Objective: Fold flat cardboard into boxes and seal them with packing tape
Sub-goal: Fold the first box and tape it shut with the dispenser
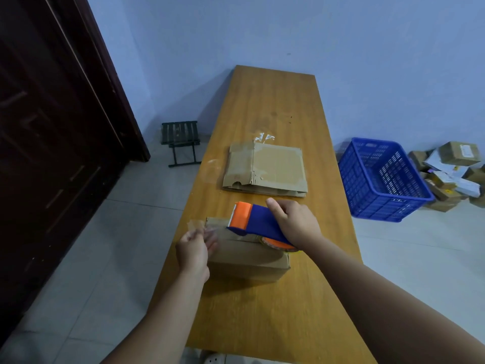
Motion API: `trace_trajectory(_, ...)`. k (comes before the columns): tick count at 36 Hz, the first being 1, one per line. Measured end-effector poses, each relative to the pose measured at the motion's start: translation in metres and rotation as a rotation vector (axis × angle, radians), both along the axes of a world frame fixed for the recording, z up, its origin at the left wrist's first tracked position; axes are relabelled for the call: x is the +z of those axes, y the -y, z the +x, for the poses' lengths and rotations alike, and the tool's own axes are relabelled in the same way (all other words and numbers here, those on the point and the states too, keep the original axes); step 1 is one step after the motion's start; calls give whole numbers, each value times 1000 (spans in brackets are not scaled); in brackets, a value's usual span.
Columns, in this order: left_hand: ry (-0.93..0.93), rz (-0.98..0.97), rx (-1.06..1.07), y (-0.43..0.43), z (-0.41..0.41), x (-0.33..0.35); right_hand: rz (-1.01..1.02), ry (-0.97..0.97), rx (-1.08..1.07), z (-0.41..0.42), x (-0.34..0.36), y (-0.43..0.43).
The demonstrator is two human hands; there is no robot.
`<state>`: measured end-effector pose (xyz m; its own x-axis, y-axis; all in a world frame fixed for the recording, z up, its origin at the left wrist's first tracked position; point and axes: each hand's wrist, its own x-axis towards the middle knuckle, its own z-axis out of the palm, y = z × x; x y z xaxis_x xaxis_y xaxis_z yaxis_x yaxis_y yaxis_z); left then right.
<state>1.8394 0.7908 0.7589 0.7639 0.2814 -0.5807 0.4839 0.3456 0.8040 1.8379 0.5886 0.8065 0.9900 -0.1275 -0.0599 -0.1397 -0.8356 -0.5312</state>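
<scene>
A folded cardboard box [249,261] stands on the wooden table [275,311] in front of me. My right hand [295,222] grips a blue and orange tape dispenser [257,223] that lies across the box top, its orange blade end pointing left. My left hand [195,249] is at the box's left end and pinches the free end of clear tape [202,227] pulled out from the dispenser. The hand is blurred. Farther back on the table lies a stack of flat cardboard [266,169].
A blue plastic crate [380,179] stands on the floor right of the table, with a heap of small parcels [451,174] beyond it. A small dark folding stool [181,143] sits left of the table near a dark wooden door [52,127].
</scene>
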Motion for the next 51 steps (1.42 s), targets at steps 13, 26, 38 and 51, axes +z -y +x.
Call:
trace_trajectory(13,-82,-37,-52,0,12,1,-48,103,303,-32,-2,24)
trace_trajectory(26,-132,-50,-125,-9,13,8,-381,-5,436,-29,6,38)
trace_trajectory(38,-88,-39,-145,-7,10,11,50,40,49,-46,-16,21)
trace_trajectory(51,-34,-78,-220,-24,12,8,407,52,-132,-66,-35,9)
